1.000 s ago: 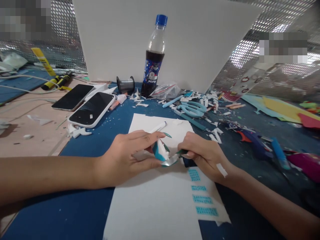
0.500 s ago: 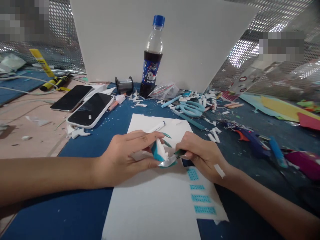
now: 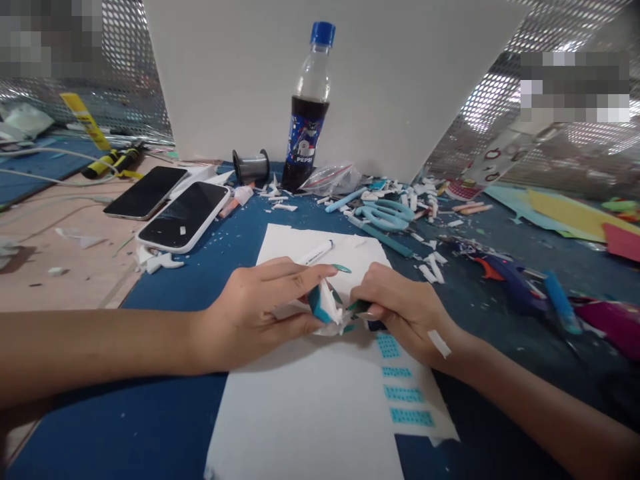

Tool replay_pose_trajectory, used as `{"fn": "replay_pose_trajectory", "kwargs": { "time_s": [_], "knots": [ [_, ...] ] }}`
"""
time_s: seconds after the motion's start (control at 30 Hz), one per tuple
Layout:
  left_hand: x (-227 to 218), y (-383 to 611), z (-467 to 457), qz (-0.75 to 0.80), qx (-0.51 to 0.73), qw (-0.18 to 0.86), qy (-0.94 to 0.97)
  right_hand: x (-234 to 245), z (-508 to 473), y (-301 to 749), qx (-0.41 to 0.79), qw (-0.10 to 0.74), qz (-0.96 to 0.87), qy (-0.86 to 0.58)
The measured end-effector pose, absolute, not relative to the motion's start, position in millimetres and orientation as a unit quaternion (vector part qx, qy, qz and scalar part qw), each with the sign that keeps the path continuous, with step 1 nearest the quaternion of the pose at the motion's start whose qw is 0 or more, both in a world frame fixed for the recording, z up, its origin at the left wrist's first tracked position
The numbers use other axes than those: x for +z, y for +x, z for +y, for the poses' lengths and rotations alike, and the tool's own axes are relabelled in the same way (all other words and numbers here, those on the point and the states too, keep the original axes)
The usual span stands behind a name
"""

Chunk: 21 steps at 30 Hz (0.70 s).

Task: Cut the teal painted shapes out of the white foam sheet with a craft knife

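My left hand (image 3: 260,310) pinches a small teal and white foam piece (image 3: 323,303) between thumb and fingers, held just above a white sheet (image 3: 310,400). My right hand (image 3: 400,310) is closed around a dark-handled cutting tool (image 3: 373,323) whose tip meets the piece from the right. A scrap of white tape sticks to my right wrist. A white pen (image 3: 315,253) lies on the sheet behind my left fingers. Several teal dotted strips (image 3: 405,393) sit on the sheet below my right hand.
A cola bottle (image 3: 307,110) stands against a white board at the back, beside a wire spool (image 3: 251,167). Two phones (image 3: 183,213) lie at left. Teal scissors (image 3: 387,217), a glue gun (image 3: 505,273), white scraps and coloured paper (image 3: 570,217) crowd the right.
The tool tip has pushed further in under the foam piece, so the shiny blade no longer shows. Both hands have stayed nearly in place.
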<state>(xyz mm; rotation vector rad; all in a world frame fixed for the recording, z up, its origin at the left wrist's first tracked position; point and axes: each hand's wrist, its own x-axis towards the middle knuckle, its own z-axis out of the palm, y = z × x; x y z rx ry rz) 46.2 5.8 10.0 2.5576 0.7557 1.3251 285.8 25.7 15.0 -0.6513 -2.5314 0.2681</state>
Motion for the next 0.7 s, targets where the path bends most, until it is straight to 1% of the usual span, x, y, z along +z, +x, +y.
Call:
{"fn": "replay_pose_trajectory", "kwargs": {
  "time_s": [0.13,0.4,0.57,0.7],
  "knots": [
    [10.7,45.5,4.8,0.248,0.447,0.095,0.854,11.2,31.5,288.6,0.095,0.288,-0.93,-0.208],
    [10.0,46.3,6.8,0.215,0.437,0.092,0.869,11.9,29.7,287.6,0.121,0.269,-0.933,-0.207],
    [9.5,46.0,6.5,0.209,0.429,0.078,0.875,13.8,27.9,286.0,0.11,0.247,-0.937,-0.222],
    [9.3,46.7,6.4,0.211,0.421,0.073,0.879,13.0,28.7,283.4,0.087,0.265,-0.939,-0.202]
  ]
}}
